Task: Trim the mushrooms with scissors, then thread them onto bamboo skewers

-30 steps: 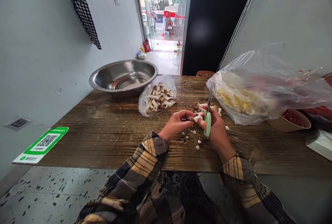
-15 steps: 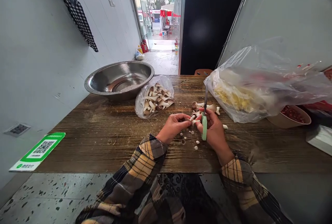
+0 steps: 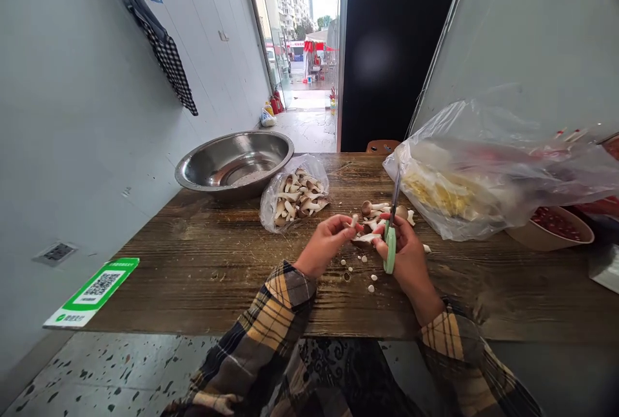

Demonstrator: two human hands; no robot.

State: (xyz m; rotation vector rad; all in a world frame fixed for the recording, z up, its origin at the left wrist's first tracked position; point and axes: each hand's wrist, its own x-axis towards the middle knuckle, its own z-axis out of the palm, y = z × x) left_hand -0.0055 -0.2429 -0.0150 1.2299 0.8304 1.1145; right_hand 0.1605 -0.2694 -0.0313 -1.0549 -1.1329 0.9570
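Observation:
My left hand (image 3: 325, 242) pinches a small pale mushroom (image 3: 363, 236) over the wooden table (image 3: 203, 256). My right hand (image 3: 407, 251) is closed on green-handled scissors (image 3: 390, 236), whose blades point up and away, right beside that mushroom. A few trimmed mushrooms (image 3: 382, 209) lie just beyond my hands. Small white cut stem bits (image 3: 360, 269) are scattered on the wood below them. A clear bag of mushrooms (image 3: 294, 194) lies to the left of my hands, in front of a steel basin (image 3: 235, 160).
A large clear plastic bag (image 3: 483, 172) with yellowish food lies at the right, over a bowl of red pieces (image 3: 551, 227). A green QR sticker (image 3: 91, 291) sits by the table's left edge. A checked cloth (image 3: 169, 62) hangs on the left wall. A doorway opens beyond.
The view has tilted and shifted slightly. My hands stay together at the same spot, with the mushroom turned a little between my left fingers and the scissors still upright.

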